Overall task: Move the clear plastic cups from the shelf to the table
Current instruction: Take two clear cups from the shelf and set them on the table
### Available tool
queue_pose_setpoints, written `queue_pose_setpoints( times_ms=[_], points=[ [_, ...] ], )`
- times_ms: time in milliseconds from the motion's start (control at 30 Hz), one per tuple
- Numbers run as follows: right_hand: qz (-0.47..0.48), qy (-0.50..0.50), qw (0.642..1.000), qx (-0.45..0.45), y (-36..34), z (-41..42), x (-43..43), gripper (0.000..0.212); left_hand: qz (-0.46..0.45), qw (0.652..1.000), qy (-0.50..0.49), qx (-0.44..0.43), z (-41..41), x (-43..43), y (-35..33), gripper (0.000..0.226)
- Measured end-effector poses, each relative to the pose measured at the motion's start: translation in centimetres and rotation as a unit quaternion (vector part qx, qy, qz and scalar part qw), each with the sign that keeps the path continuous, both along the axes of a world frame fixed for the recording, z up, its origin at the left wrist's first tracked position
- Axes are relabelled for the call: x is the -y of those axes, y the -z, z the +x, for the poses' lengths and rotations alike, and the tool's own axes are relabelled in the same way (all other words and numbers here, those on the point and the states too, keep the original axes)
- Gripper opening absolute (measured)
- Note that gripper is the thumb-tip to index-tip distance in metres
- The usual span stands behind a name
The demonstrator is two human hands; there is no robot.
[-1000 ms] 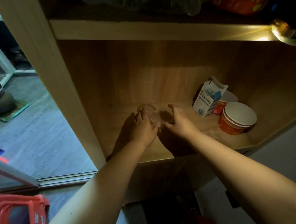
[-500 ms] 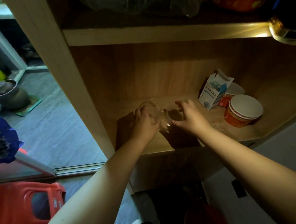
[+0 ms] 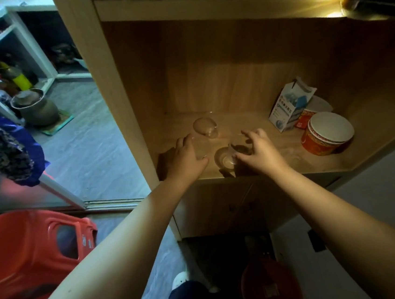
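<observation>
Two clear plastic cups are on the wooden shelf [image 3: 278,165]. One clear cup [image 3: 205,127] stands free towards the back, just beyond the fingertips of my left hand [image 3: 185,158], which rests flat on the shelf board and holds nothing that I can see. The other clear cup [image 3: 224,158] lies tilted near the shelf's front edge with its mouth towards me. My right hand [image 3: 259,151] curls over it, thumb at its rim and fingers around its far side. Dim light makes the cups' outlines faint.
A white and blue carton [image 3: 289,106] and red paper bowls [image 3: 325,136] stand at the shelf's right. The cabinet's side panel [image 3: 114,109] is on the left. On the floor are a red plastic stool [image 3: 32,256], a clay pot [image 3: 34,106] and a white rack [image 3: 21,38].
The two cups have come apart: one stays at the back while my right hand has drawn the other towards the front edge. My left hand has let go and dropped flat.
</observation>
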State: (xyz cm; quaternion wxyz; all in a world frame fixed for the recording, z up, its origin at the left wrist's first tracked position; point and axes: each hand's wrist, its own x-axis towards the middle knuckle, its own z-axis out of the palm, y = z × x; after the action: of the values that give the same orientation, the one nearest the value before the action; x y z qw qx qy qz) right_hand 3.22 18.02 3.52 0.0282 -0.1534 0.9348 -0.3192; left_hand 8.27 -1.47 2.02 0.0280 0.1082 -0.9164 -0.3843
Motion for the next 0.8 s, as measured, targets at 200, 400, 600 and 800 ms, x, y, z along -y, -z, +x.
queue_pose_setpoints(
  times_ms=[200,400,600,800],
  points=[
    [-0.023,-0.049,0.998,-0.044,-0.9,3.3,0.4,0.07,0.016,0.997,-0.019,-0.079,4.4,-0.3,-1.6,0.073],
    [-0.07,-0.114,0.989,-0.06,-4.2,7.8,1.8,0.073,0.021,0.987,-0.066,-0.143,10.7,1.8,-5.1,0.074],
    [-0.088,-0.165,0.98,-0.073,-7.0,12.3,7.4,0.07,0.03,0.984,-0.079,-0.158,16.8,5.5,-7.3,0.071],
    [-0.129,-0.253,0.956,-0.076,-7.6,18.9,15.6,0.068,0.023,0.974,-0.168,-0.152,26.2,11.9,-7.5,0.072]
  ],
)
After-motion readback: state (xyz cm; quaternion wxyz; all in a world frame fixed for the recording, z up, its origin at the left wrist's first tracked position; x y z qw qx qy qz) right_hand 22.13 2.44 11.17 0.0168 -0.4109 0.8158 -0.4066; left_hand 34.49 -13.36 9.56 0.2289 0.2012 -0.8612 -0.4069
